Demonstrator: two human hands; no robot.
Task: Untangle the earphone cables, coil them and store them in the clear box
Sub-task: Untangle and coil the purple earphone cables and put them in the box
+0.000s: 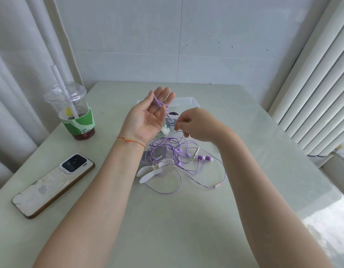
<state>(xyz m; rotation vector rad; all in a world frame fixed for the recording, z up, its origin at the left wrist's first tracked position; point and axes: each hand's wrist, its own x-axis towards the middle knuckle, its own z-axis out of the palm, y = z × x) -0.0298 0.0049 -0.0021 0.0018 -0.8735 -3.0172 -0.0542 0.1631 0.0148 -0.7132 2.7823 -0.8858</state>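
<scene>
Tabletop: cable [159, 102] crosses left hand [148, 115] diagonally.

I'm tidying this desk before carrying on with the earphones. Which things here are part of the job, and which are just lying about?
Part of the job:
purple earphone cables, some looped over the left hand, one pinched by the right hand
clear box
white cable clips

Just lying about:
phone
drink cup with straw

Pale table [186, 219]: phone [53, 185], cup [76, 115], earphone cables [178, 161], clear box [184, 102]
</scene>
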